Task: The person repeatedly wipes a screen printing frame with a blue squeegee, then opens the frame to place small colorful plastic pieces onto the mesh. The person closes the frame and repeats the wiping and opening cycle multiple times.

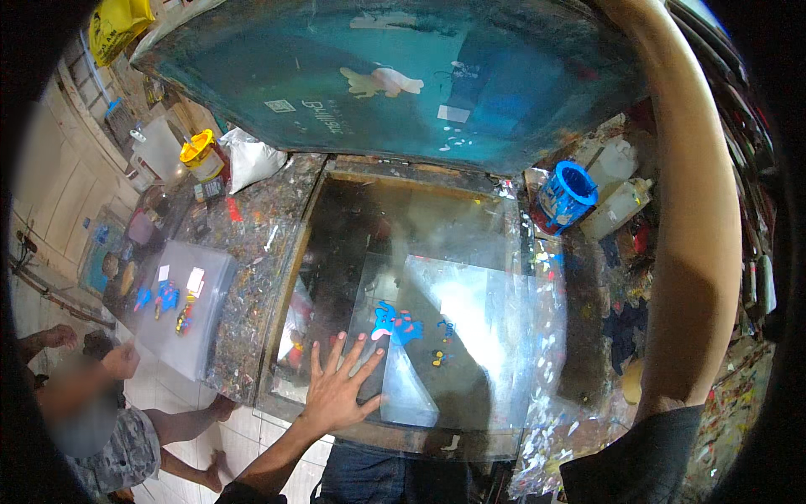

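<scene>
My left hand rests with fingers spread on a clear sheet over the glass-topped printing table, just left of a printed blue cartoon figure with pink patches. Small yellow and blue prints lie to the figure's right. A raised teal screen-printing frame hangs above the glass, showing pale stencil shapes. My right forearm reaches up along the right side; my right hand is at the frame's upper right edge, its fingers cut off by the top of the view.
A stack of printed clear sheets lies left. A yellow tub, white sack, blue paint bucket and plastic jugs stand on the paint-spattered sides. Another person, barefoot in camouflage shorts, sits at lower left, hands near the stack.
</scene>
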A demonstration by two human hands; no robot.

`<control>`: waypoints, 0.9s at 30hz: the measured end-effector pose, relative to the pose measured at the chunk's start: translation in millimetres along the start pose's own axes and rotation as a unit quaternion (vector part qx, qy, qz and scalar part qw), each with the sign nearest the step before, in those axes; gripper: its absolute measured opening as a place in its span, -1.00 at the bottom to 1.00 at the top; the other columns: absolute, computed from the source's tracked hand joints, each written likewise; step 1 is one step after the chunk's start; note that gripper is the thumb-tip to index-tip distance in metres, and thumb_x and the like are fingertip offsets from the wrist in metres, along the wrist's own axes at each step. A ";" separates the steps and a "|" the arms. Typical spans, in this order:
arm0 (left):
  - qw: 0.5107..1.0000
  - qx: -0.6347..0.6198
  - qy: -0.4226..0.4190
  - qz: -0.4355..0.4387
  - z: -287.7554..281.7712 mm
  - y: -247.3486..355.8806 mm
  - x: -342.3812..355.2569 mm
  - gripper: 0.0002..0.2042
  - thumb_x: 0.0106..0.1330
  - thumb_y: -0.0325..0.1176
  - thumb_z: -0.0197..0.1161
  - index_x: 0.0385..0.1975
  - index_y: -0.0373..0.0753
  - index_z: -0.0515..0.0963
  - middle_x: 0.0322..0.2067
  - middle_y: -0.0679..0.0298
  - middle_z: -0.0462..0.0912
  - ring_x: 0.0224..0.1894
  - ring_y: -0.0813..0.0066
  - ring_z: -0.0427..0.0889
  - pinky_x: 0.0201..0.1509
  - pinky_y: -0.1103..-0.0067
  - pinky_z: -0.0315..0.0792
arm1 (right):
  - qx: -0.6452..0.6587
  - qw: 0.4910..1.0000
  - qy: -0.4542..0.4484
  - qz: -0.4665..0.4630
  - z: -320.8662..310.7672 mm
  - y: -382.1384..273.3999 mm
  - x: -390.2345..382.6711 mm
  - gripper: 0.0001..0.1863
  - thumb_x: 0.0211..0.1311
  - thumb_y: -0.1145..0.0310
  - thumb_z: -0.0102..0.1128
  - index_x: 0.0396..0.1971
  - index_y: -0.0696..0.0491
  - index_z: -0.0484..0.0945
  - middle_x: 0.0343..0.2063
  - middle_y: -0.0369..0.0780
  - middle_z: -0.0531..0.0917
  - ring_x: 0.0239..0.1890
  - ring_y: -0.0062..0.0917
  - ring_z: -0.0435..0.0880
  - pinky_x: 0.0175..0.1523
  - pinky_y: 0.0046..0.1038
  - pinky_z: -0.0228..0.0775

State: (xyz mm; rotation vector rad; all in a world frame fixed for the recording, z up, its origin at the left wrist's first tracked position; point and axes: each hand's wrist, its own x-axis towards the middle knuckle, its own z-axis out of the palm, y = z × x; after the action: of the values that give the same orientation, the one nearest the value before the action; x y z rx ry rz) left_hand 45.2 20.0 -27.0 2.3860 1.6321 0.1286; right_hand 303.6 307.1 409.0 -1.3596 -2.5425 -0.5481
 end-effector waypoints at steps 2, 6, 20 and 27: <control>0.999 0.005 -0.028 -0.020 1.4 3.2 4.1 -0.13 0.26 0.28 0.27 0.58 0.16 0.18 0.64 0.16 -0.09 0.65 -0.06 -0.16 0.52 -0.34 -0.38 | 0.066 0.998 0.010 0.024 -0.6 0.5 -4.6 -0.51 0.60 0.06 -0.18 0.29 -0.11 0.59 0.24 0.04 0.62 0.30 -0.10 0.58 0.39 -0.19 0.32; 0.999 0.009 -0.042 -0.028 -1.9 5.3 6.9 -0.13 0.26 0.29 0.25 0.57 0.16 0.18 0.64 0.15 -0.08 0.65 0.01 -0.14 0.52 -0.36 -0.40 | 0.088 0.994 0.006 0.058 -1.2 4.7 -3.6 -0.49 0.60 0.06 -0.19 0.30 -0.04 0.57 0.28 0.02 0.58 0.32 -0.10 0.55 0.43 -0.18 0.26; 0.999 0.006 -0.026 -0.019 -3.1 6.0 5.2 -0.12 0.24 0.27 0.31 0.57 0.15 0.20 0.63 0.15 -0.05 0.65 0.03 -0.13 0.54 -0.32 -0.39 | 0.124 0.989 0.001 0.083 -0.8 1.8 0.9 -0.49 0.61 0.03 -0.20 0.31 -0.11 0.58 0.32 -0.01 0.55 0.33 -0.14 0.55 0.45 -0.15 0.24; 1.000 0.005 -0.023 -0.019 4.3 3.5 4.1 -0.12 0.23 0.26 0.32 0.56 0.14 0.20 0.63 0.14 -0.05 0.65 0.04 -0.12 0.55 -0.31 -0.38 | 0.114 0.991 -0.010 0.065 -2.0 -6.1 -8.8 -0.52 0.59 0.06 -0.18 0.28 -0.15 0.60 0.27 0.01 0.59 0.29 -0.14 0.58 0.41 -0.14 0.28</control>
State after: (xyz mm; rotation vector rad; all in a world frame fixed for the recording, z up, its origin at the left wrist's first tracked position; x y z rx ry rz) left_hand 50.8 21.9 -30.5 2.3470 1.6596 0.0591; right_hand 303.5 296.5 406.4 -1.4367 -2.4210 -0.2143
